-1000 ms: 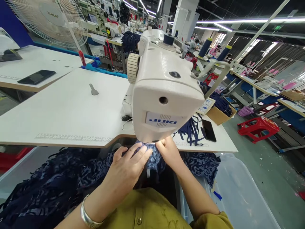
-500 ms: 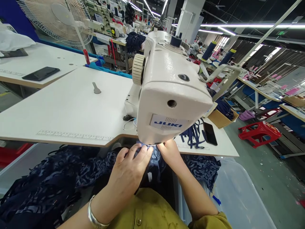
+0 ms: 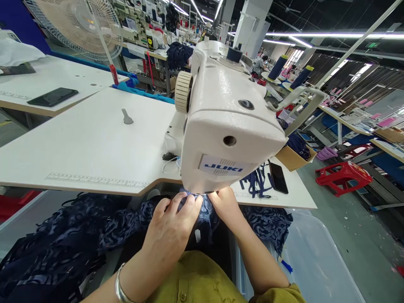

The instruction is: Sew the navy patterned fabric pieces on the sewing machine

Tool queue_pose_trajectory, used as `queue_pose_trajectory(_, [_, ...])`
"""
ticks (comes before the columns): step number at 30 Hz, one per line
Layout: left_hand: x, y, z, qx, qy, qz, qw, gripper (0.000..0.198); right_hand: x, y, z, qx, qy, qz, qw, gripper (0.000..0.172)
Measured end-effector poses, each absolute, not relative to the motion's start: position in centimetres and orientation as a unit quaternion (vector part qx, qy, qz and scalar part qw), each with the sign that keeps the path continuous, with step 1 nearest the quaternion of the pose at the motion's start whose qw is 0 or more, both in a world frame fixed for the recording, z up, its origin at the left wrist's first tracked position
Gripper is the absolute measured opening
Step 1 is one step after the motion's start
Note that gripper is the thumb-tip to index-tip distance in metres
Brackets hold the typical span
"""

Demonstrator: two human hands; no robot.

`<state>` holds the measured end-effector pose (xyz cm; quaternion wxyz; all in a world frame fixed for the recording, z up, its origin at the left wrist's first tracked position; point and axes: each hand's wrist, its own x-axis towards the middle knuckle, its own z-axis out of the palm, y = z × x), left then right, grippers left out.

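Note:
A cream Juki sewing machine (image 3: 221,122) stands on the white table (image 3: 88,143), its head towards me. Dark blue patterned fabric (image 3: 206,210) lies under the machine's head and spills down to my lap. My left hand (image 3: 172,227), with a silver bangle on the wrist, rests on the fabric with its fingers pressed together at the front of the machine. My right hand (image 3: 224,204) holds the fabric just under the lit needle area; its fingertips are hidden by the machine head.
A large heap of the same dark fabric (image 3: 63,240) lies at my left. A phone (image 3: 277,177) and dark straps (image 3: 255,179) lie on the table's right end. A clear plastic bin (image 3: 315,261) stands at my right, a fan (image 3: 82,25) at back left, red stools (image 3: 344,176) to the right.
Both hands have stayed on the fabric under the machine head, shifting only slightly. The view has drifted a little.

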<state>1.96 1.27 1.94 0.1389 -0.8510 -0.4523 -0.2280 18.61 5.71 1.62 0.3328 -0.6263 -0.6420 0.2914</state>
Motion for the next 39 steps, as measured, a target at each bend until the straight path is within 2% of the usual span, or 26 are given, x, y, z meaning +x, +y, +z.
queue_pose_trajectory(10, [1.8,1.3,1.7,-0.844,-0.456,-0.235,0.155,0.038,18.6,5.8,1.9,-0.608,-0.663,0.274,0.339,0.014])
queue_pose_trajectory(19, [1.6,1.4,2.1,-0.847,-0.457,-0.24,0.127,0.038,18.6,5.9,1.2,-0.6,-0.66,0.279,0.355,0.014])
queue_pose_trajectory(27, [2.0,1.7,2.3,-0.847,-0.439,-0.272,0.128,0.028,18.8,5.8,1.3,-0.601,-0.65,0.295,0.36,0.013])
queue_pose_trajectory(30, [2.2,1.6,2.5,-0.854,-0.424,-0.274,0.126,0.034,18.8,5.9,1.1,-0.6,-0.643,0.307,0.364,0.011])
queue_pose_trajectory(33, [2.2,1.4,2.6,-0.857,-0.42,-0.267,0.137,0.039,18.9,5.9,0.8,-0.593,-0.639,0.314,0.377,0.01])
queue_pose_trajectory(39, [1.7,1.4,1.9,-0.863,-0.418,-0.262,0.108,0.036,19.0,4.7,0.4,-0.569,-0.615,0.338,0.428,0.007])
